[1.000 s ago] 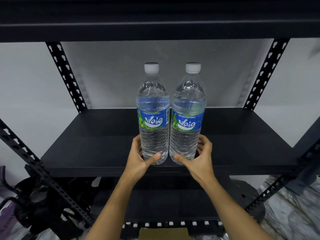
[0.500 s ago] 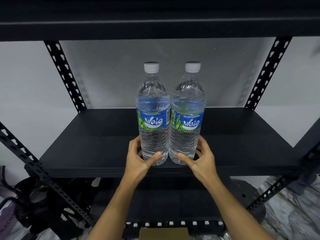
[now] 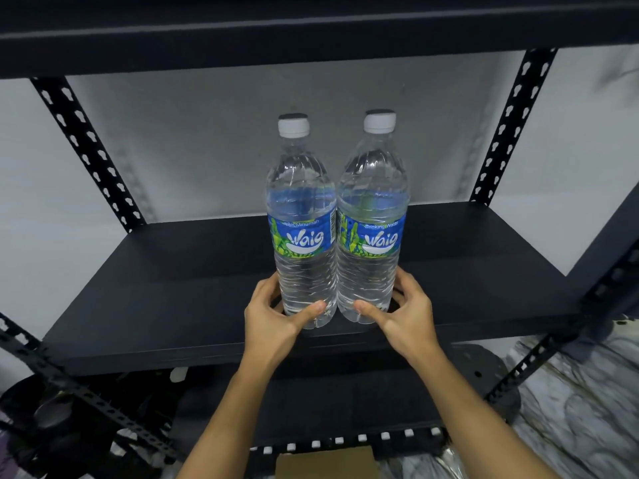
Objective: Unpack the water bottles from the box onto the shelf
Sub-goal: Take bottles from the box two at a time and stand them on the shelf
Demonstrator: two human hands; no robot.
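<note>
Two clear water bottles with white caps and blue-green labels stand upright, side by side and touching, near the front middle of the black shelf [image 3: 173,299]. My left hand [image 3: 273,312] curls round the base of the left bottle [image 3: 302,216], thumb across its front. My right hand [image 3: 403,311] curls round the base of the right bottle [image 3: 371,212] in the same way. A corner of the cardboard box [image 3: 325,463] shows at the bottom edge, below the shelf.
Black perforated uprights [image 3: 90,150] stand at the rack's corners, and another shelf board [image 3: 311,32] runs overhead. Dark objects [image 3: 52,409] lie on the floor at lower left. Marbled flooring [image 3: 581,409] shows at lower right.
Both bottles have slid a little further back on the shelf with my hands still round their bases. The view has shifted slightly.
</note>
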